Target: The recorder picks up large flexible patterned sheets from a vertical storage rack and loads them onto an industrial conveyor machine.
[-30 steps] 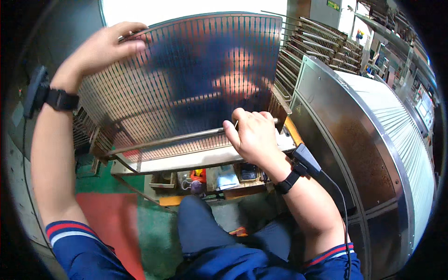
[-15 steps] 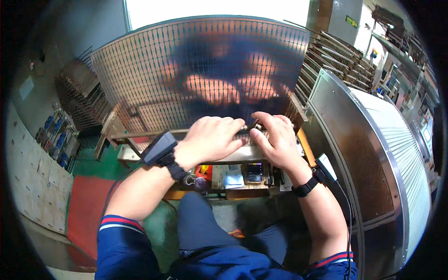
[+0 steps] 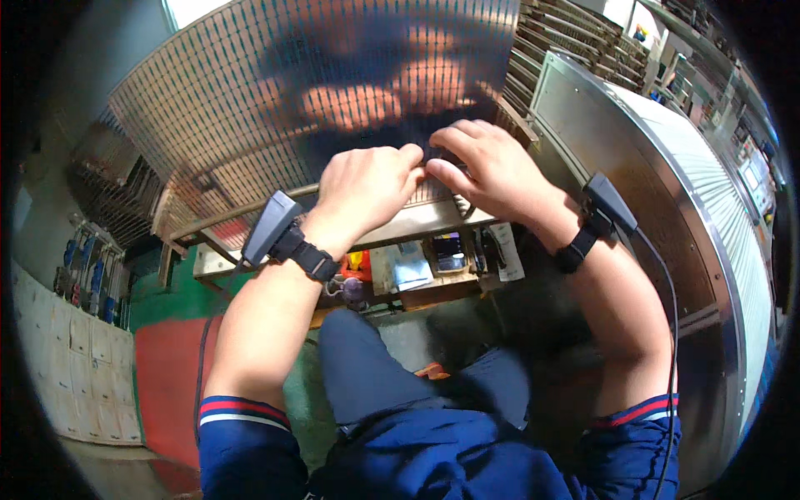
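A large shiny panel with a grid pattern (image 3: pixel 225 108) leans up in front of me and mirrors blurred shapes. Both hands are over its lower edge, fingertips almost meeting. My left hand (image 3: pixel 362 190) is closed, thumb against curled fingers; whatever is between them is too small to make out. Close by on the right, my right hand (image 3: pixel 496 175) is half curled, with a gap between its thumb and forefinger. Below the hands runs a metal ledge (image 3: pixel 392 227). Each wrist wears a black strap with a dark device, the left device (image 3: pixel 271 227) and the right device (image 3: pixel 611 204).
Under the ledge, a shelf holds a light-blue packet (image 3: pixel 411 267), a dark box (image 3: pixel 450 250) and a purple item (image 3: pixel 353 290). A metal cabinet with a ribbed pale top (image 3: pixel 667 150) stands close at right. Racks (image 3: pixel 575 42) are stacked behind; lockers (image 3: pixel 71 358) stand at far left.
The view has tipped downward and turned, so the panel and hands sit higher in it. My hands have drawn closer together, and the left fingertips now nearly touch the right thumb.
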A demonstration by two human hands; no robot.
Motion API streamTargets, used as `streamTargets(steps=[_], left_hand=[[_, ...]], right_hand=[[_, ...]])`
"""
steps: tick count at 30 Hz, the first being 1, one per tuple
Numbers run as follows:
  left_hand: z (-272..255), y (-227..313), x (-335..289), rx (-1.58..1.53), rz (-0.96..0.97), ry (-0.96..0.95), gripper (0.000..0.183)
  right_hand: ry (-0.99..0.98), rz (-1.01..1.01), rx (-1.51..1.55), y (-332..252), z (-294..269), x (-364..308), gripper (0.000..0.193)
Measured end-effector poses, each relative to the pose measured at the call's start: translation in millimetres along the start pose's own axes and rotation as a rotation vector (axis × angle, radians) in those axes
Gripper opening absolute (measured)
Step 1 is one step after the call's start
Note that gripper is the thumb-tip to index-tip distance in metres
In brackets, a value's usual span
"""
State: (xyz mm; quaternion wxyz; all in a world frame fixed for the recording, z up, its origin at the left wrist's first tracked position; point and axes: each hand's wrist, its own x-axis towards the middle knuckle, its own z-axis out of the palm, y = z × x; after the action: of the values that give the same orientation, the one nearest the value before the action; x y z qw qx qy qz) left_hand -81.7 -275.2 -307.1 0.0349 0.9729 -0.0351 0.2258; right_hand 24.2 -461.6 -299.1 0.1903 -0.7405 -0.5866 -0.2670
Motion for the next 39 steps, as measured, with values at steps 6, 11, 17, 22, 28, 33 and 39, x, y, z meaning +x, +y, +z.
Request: streamTargets(steps=[6,11,17,22,28,33,39], left_hand=[[6.2,-4.6,-2.4,0.018,0.040,0.046,0.023],[5.3,-0.6,-1.8,0.049,0.029,0.029,0.030],[6.7,-0.5,-0.4,0.050,0.029,0.048,0.029],[5.7,-3.4,-1.7,0.016,0.013,0.025,0.018],[10.9,4.6,1.9,0.011,-0.003,0.014,0.016],[15.8,1.8,-5.9,0.082,0.072,0.194,0.022],[24.9,1.2,-4.2,0.091,0.115,0.265,0.024]], right_hand=[[-0.078,-0.245,-0.298,4.5,-22.1,14.2,0.024],[-0.135,-0.345,-0.378,15.5,-27.6,22.1,0.025],[-0.129,-0.324,-0.358,5.8,-22.3,25.6,0.026],[-0.148,-0.077,-0.317,-10.9,-8.4,15.3,0.030],[-0.076,0.010,-0.280,-12.9,-9.2,6.8,0.034],[-0.123,-0.066,-0.275,12.5,-59.9,7.1,0.029],[-0.450,0.127,-0.485,166.7,-183.2,-75.6,0.033]])
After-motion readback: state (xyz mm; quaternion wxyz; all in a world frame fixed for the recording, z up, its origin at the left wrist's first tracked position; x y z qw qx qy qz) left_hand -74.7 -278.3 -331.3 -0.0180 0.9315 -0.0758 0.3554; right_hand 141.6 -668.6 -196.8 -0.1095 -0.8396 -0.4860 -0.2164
